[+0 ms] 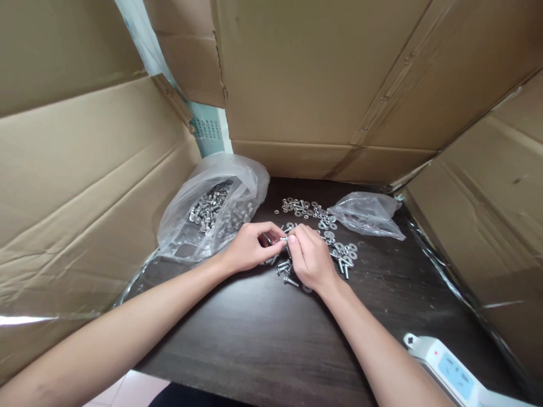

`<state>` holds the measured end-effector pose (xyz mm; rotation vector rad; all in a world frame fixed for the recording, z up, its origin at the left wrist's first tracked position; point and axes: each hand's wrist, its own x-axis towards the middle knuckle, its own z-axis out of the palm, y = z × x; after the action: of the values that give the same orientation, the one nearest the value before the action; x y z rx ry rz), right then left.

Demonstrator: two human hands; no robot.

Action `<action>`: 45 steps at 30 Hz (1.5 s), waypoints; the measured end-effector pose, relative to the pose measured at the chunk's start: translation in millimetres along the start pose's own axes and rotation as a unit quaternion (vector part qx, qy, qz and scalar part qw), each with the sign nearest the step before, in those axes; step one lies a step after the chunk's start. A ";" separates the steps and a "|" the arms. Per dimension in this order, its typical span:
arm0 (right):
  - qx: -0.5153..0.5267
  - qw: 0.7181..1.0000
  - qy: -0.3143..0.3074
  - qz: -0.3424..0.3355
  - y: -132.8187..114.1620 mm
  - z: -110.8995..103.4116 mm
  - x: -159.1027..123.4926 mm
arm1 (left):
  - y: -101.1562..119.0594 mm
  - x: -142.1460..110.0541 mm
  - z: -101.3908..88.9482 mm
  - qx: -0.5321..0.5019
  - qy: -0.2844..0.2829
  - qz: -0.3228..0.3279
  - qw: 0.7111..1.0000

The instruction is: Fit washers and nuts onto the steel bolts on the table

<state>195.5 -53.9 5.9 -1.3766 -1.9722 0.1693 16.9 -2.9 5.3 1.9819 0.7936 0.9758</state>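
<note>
My left hand (pixel 250 247) and my right hand (pixel 311 257) meet over the middle of a dark wooden table (pixel 263 333). Both are closed in a pinch around a small metal bolt (pixel 285 238) held between their fingertips. Under and around the hands lies a loose heap of bolts (pixel 285 271). Washers (pixel 303 208) are scattered just beyond the hands. A clear plastic bag full of bolts (pixel 212 212) lies open to the left of my left hand.
A smaller clear plastic bag (pixel 368 215) lies at the right rear. Cardboard walls (pixel 322 85) enclose the table on the left, back and right. A white power strip (pixel 449 373) rests at the front right edge.
</note>
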 end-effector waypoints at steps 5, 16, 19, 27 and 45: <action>0.082 0.996 0.010 0.032 2.1 6.6 -0.5 | 0.4 -0.4 -0.1 0.006 -0.011 0.024 1.000; 0.071 0.995 0.021 0.061 3.0 4.3 -2.3 | -0.7 -2.9 0.8 0.080 0.016 0.117 0.990; 0.050 0.998 0.027 0.036 1.0 1.2 -2.5 | -0.2 -1.4 0.7 0.043 0.022 0.070 0.996; -0.013 0.999 0.039 -0.034 -0.3 -1.2 -1.8 | 3.8 -1.2 1.5 0.011 0.012 0.050 0.999; -0.042 0.998 0.041 0.006 5.0 2.0 -2.3 | -2.3 -2.8 2.0 0.052 -0.017 0.051 0.997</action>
<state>198.5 -53.2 0.9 -1.4276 -1.9227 0.0353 16.8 -4.6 1.6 2.1420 0.7442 0.9746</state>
